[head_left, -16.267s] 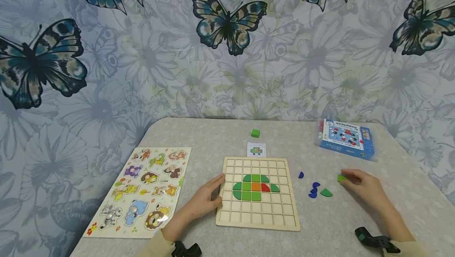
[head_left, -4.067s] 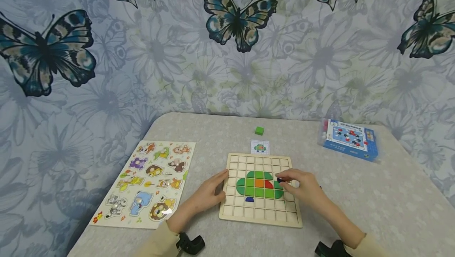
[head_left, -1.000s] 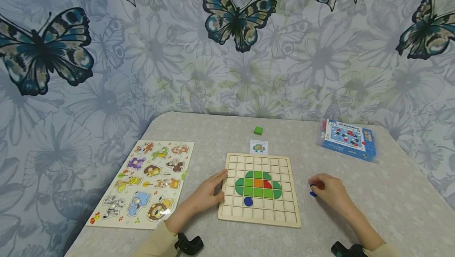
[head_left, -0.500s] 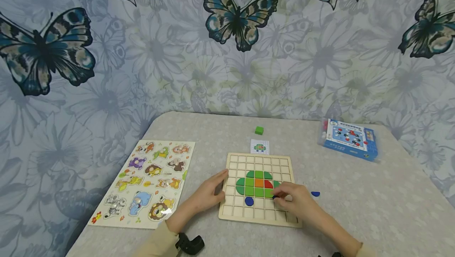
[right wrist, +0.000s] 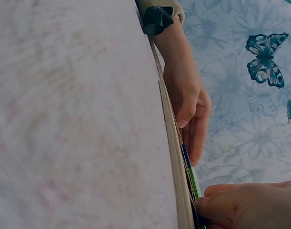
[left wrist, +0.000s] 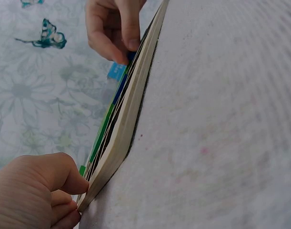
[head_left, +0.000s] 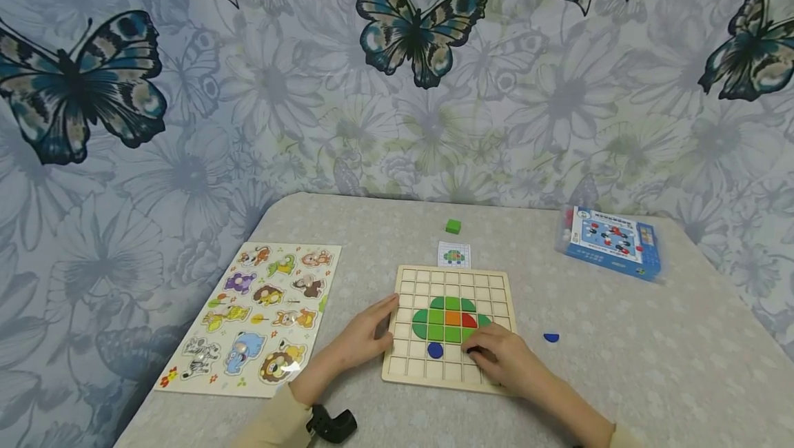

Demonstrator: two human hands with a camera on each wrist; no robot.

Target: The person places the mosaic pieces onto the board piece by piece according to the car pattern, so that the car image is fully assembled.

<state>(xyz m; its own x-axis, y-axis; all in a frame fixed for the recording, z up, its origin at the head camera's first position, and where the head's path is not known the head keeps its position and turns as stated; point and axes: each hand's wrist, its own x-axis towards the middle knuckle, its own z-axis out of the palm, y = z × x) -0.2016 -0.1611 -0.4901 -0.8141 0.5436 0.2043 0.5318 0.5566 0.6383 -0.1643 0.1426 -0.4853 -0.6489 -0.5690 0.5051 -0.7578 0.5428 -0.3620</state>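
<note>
A square wooden grid board point(head_left: 453, 380) lies on the table, with flat pieces set in its cells. Green pieces point(head_left: 436, 334), an orange square point(head_left: 453, 318) and a red piece point(head_left: 469, 320) form a rounded patch. Below its left part sits a blue circle point(head_left: 435, 351). My left hand point(head_left: 358, 336) touches the board's left edge with thumb and fingers spread along it. My right hand point(head_left: 507, 360) pinches a small blue half-circle piece point(left wrist: 131, 56) at the cells under the patch's right part; the fingers mostly hide it. Another blue half-circle point(head_left: 551, 338) lies right of the board.
Behind the board are a small pattern card point(head_left: 454, 255) and a green block point(head_left: 453, 227). An animal puzzle board point(head_left: 248, 320) lies at left, and a blue box point(head_left: 613, 242) in clear wrapping at the back right.
Two blue half-circles now form the circle on the board. My right hand has taken one more half-circle from the right and carried it left over the board. The left hand stays put.
</note>
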